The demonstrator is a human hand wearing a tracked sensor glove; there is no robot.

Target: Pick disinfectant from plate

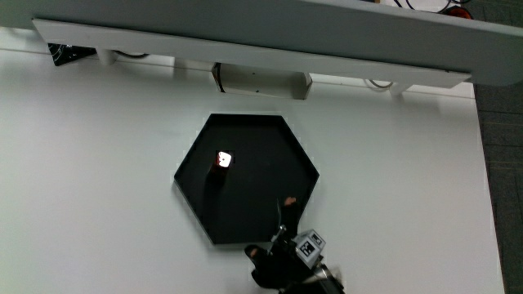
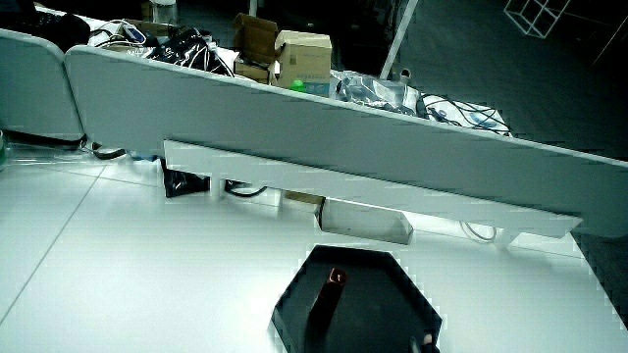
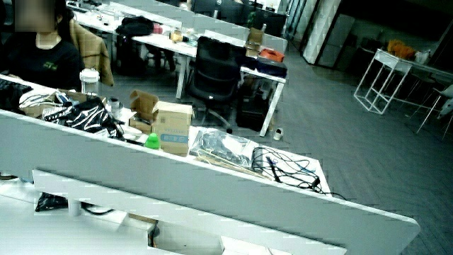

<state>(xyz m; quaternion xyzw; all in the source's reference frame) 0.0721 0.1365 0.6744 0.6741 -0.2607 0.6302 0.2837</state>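
Observation:
A black hexagonal plate (image 1: 261, 147) lies in the middle of the white table. On it stands a dark disinfectant bottle with a pale, red-marked cap (image 1: 223, 159), in the part of the plate farther from the person. A side view shows the same plate (image 2: 383, 284) and the bottle (image 2: 332, 289) upright. The gloved hand (image 1: 282, 260), with its patterned cube (image 1: 309, 245), is at the plate's edge nearest the person, apart from the bottle. A small pinkish spot (image 1: 289, 200) shows on the plate between the hand and the bottle.
A low grey partition (image 1: 245, 41) borders the table, with a white box (image 1: 261, 82) and cables under it. The table's edge meets dark floor (image 1: 500, 163). A side view (image 3: 212, 177) shows only the partition and the office past it.

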